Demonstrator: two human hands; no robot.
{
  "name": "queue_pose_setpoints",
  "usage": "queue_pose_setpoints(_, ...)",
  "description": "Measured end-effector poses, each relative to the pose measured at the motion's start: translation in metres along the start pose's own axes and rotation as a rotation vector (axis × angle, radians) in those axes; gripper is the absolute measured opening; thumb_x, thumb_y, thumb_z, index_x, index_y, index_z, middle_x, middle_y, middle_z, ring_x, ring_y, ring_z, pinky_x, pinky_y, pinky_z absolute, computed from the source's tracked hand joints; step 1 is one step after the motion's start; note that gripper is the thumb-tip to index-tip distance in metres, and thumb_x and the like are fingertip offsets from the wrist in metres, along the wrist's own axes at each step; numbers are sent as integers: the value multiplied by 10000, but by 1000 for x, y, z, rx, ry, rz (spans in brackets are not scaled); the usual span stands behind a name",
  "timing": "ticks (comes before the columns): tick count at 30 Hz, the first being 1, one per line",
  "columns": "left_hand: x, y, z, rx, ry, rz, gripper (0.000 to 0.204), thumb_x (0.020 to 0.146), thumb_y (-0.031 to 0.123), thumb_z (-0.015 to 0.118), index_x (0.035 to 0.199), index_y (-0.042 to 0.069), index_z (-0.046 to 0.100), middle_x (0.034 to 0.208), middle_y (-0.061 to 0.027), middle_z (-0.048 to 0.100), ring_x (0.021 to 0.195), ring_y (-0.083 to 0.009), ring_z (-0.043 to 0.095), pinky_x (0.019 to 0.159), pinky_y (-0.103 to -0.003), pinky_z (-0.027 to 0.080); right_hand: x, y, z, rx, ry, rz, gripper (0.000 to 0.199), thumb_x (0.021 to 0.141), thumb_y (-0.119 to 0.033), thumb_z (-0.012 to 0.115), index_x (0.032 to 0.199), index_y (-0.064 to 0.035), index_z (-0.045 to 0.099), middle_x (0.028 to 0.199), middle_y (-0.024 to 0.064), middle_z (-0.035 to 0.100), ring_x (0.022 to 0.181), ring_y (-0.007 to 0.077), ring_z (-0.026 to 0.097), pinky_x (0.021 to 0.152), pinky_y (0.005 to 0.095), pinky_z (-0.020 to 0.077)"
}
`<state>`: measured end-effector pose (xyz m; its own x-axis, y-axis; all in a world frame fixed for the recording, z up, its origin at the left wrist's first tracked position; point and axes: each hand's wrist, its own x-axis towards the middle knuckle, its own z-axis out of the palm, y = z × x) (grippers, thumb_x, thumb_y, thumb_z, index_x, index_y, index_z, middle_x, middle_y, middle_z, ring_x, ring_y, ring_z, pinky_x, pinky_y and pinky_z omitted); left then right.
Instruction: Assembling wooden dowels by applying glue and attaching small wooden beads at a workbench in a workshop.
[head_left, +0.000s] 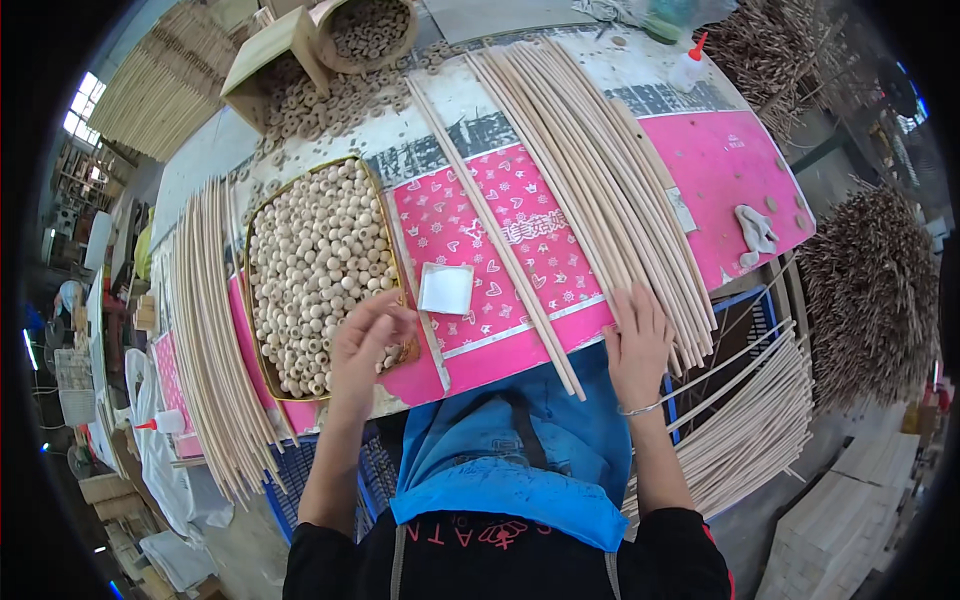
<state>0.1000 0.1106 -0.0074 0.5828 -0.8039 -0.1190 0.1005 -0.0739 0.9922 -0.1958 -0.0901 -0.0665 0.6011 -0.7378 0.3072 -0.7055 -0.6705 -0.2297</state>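
My left hand [368, 345] hovers at the near right corner of a shallow tray [385, 206] filled with round wooden beads [322, 260]. Its fingers are curled in with the thumb close to them; whether a bead is between them cannot be seen. My right hand [640, 335] lies with fingers stretched over the near ends of a bundle of thin wooden sticks [600, 190]. Left of that bundle, a pair of sticks [495, 235] lies apart. Between the tray and these sticks sits a small square white dish [446, 289] with white contents.
More sticks [215, 320] lie left of the tray. Small ring-shaped wooden pieces [300, 115] spill from a wooden box [270, 62] and a round container [365, 30] at the back. A red-tipped bottle [687, 68] and a crumpled cloth [755, 232] are at right. Stick bundles [868, 300] stand beyond.
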Motion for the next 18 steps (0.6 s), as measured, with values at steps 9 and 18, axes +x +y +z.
queue_pose_setpoints(9, 32, 11, -61, 150, 171, 112, 345, 1016, 126, 540, 1341, 19, 576, 1093, -73, 697, 982, -128, 645, 891, -276, 508, 6, 1, 0, 307, -44, 201, 293, 892, -140, 697, 1137, 9, 639, 864, 129, 596, 746, 277, 592, 682, 374, 490)
queue_pose_setpoints(18, 63, 5, -62, 945, 165, 430, 281, 869, 104, 685, 1149, 114, 678, 973, -42, 661, 839, -245, 647, 755, -363, 513, 19, 23, -7, 855, -202, 436, 221, 1025, -208, 559, 1011, -1, 635, 734, -40, 456, 650, 27, 381, 553, 212, 306)
